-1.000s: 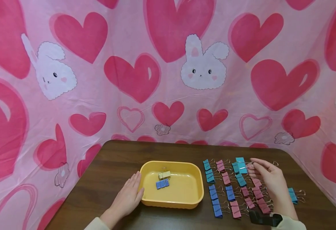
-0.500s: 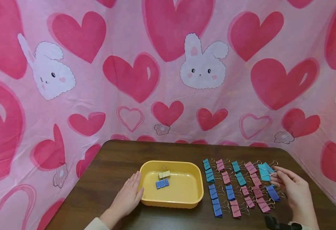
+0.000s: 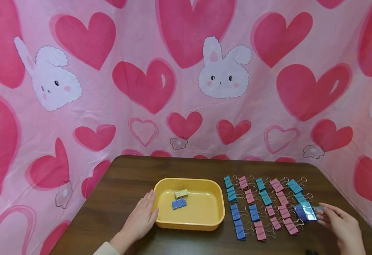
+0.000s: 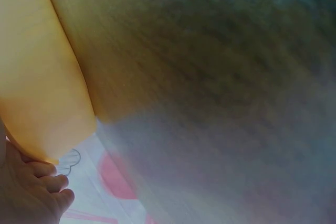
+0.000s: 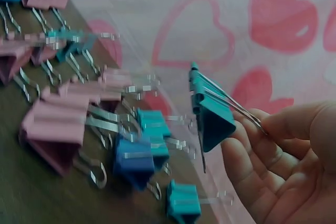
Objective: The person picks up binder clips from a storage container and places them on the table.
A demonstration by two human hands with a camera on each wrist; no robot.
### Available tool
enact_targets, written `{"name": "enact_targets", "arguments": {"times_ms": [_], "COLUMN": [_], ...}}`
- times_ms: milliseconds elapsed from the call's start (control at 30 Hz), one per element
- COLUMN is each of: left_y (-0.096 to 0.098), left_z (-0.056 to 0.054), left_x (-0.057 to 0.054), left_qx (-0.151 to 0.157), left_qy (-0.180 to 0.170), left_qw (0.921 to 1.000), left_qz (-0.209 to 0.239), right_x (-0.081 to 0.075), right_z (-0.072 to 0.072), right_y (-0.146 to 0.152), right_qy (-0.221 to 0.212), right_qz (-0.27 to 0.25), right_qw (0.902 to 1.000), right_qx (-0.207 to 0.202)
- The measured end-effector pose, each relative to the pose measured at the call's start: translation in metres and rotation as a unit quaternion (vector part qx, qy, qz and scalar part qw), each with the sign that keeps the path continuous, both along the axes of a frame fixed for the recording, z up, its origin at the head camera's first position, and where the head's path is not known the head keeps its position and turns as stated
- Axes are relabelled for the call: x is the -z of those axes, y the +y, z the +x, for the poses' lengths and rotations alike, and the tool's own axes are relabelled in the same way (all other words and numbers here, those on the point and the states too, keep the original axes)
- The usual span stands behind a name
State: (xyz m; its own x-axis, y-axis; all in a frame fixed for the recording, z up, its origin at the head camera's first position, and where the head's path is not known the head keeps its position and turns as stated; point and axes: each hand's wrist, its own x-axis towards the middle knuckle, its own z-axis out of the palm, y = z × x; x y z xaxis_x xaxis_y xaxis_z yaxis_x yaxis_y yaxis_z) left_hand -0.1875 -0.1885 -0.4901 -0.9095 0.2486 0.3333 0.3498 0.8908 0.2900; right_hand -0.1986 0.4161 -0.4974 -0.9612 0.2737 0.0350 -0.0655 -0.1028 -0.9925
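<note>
Between thumb and fingers, my right hand (image 3: 343,225) pinches a teal binder clip (image 5: 215,116) by its wire handles. In the head view that clip hangs over the right end of the clip rows, partly hiding a blue binder clip (image 3: 299,212). Other teal clips (image 5: 184,200) lie below it in the right wrist view. My left hand (image 3: 139,217) rests with its fingers along the left wall of a yellow tray (image 3: 189,226). Inside the tray are a pale yellow binder clip (image 3: 181,193) and a blue one (image 3: 179,203).
Several pink (image 3: 260,231), teal (image 3: 232,194) and blue binder clips (image 3: 240,229) lie in rows right of the tray, handles pointing right. The dark wooden table (image 3: 135,170) ends at a pink cloth (image 3: 186,106) with hearts and rabbits.
My right hand has moved right and nearer with the teal clip, passing from the third column to the rightmost clips. The left hand stays on the tray.
</note>
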Motion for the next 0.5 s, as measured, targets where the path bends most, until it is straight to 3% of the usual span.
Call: {"name": "enact_targets", "arguments": {"times_ms": [233,500], "left_y": [0.0,0.0], "left_z": [0.001,0.0], "left_x": [0.0,-0.001], "left_qx": [0.001,0.0], "left_qy": [0.006,0.003], "left_qw": [1.0,1.0], "left_qz": [0.001,0.0], "right_x": [-0.007,0.0], "right_z": [0.017,0.018], "right_y": [-0.002,0.008], "right_qy": [-0.081,-0.141], "right_qz": [0.06,0.135], "right_qw": [0.9945,0.9802], "right_qx": [-0.029,-0.033]}}
